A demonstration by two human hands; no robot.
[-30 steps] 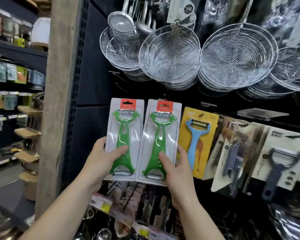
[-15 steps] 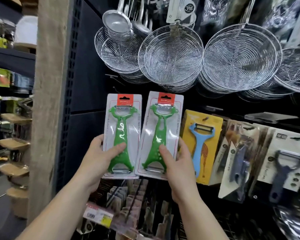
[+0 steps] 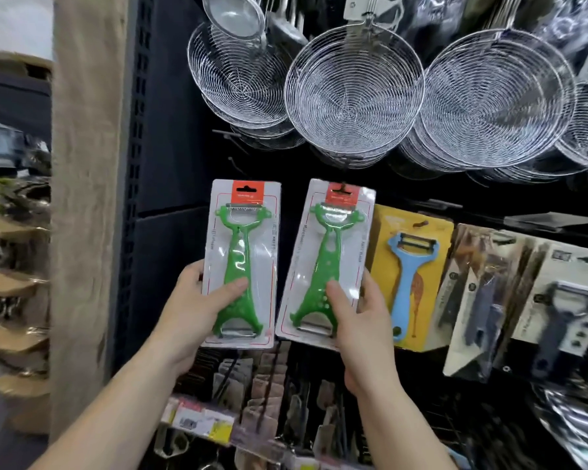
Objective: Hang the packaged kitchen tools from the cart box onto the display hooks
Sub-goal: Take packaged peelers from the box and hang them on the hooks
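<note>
1. Left hand (image 3: pixel 197 300) grips one green peeler pack (image 3: pixel 241 262) upright before the dark display panel (image 3: pixel 170 130).
2. Right hand (image 3: pixel 360 317) grips a second green peeler pack (image 3: pixel 326 262), tilted, beside a hanging blue peeler pack (image 3: pixel 411 276).

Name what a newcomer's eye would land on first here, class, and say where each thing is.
Two green peelers in clear packs stand out at the centre, one in the left hand, one in the right hand. Shiny wire strainers hang above them. A blue peeler on a yellow card hangs just right.

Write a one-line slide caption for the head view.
Left hand and right hand each hold a carded green plastic peeler, left pack and right pack, below hanging wire skimmers.
</note>
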